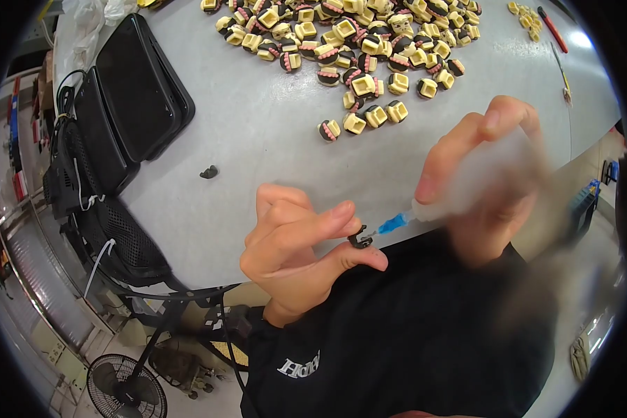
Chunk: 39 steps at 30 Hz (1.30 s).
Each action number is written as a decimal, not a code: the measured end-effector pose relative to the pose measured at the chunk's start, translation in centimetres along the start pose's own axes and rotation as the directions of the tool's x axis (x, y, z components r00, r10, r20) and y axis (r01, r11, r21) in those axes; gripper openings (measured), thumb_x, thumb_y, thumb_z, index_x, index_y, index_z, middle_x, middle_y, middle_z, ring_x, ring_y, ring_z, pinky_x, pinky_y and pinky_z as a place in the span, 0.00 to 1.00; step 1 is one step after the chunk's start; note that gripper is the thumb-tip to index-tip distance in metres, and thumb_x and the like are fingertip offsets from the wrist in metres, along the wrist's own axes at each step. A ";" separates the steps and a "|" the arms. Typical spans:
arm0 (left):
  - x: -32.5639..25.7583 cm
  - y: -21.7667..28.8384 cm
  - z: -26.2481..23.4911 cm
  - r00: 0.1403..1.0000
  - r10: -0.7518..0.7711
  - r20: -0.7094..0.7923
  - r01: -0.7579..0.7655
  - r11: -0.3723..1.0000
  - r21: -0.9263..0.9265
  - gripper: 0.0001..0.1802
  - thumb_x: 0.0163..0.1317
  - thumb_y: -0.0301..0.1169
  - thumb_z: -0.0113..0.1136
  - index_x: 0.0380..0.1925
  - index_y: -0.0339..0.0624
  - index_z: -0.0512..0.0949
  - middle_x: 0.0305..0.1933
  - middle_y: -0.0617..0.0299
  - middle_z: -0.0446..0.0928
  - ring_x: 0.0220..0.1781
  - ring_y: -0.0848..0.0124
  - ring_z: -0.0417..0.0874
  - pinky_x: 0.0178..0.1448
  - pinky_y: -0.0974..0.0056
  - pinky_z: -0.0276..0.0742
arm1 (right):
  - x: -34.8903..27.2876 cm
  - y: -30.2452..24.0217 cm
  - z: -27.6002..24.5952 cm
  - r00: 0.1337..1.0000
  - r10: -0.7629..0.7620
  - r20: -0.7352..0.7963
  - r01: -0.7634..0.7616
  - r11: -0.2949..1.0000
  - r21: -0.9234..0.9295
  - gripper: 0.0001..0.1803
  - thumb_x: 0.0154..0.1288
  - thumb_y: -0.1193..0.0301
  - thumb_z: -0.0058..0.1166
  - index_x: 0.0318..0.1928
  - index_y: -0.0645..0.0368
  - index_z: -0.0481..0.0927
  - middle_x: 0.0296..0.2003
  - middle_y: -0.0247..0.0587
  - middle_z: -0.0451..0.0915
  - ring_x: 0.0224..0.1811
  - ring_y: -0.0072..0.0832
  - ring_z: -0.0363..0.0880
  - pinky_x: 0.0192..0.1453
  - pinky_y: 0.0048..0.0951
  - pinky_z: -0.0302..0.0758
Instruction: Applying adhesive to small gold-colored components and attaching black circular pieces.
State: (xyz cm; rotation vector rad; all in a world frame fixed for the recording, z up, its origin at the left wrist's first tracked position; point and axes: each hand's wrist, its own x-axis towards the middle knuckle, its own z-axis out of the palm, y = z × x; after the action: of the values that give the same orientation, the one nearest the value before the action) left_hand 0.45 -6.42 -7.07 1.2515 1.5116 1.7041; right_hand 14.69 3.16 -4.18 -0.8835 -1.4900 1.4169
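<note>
Between the thumb and index finger of my left hand [296, 240] is a small black curved part [359, 241], pinched just over the table's near edge. My right hand [491, 226] is closed around a translucent squeeze bottle [460, 181], partly blurred. A blue needle nozzle [393, 223] is fitted to the bottle, and its thin metal tip points at the black part, touching it or very close. A similar small black piece [209, 171] lies on the grey table [272, 157], left of my left hand.
A heap of cream, black and pink moulded pieces [362, 42] covers the table's far middle. Two black phone-like devices [143, 87] lie at left, beside a black mesh bag [122, 237]. A red pen [553, 31] and thin brush [561, 73] lie far right. A fan [127, 389] stands below.
</note>
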 end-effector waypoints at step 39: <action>0.6 1.5 1.1 0.944 0.330 0.010 -0.329 0.944 -0.025 0.22 0.30 0.44 0.74 0.28 0.51 0.80 0.22 0.79 0.74 0.30 0.72 0.64 0.29 0.70 0.59 | -0.7 0.4 -6.4 0.994 -0.109 -0.023 0.102 0.974 -0.200 0.22 0.49 0.88 0.58 0.45 0.64 0.67 0.45 0.53 0.77 0.50 0.36 0.76 0.55 0.33 0.72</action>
State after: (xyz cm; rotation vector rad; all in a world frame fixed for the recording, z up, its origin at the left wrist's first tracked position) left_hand 1.42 -5.74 -5.53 1.5711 1.3243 1.9077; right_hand 20.83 4.88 -4.83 -0.9303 -1.6484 1.1849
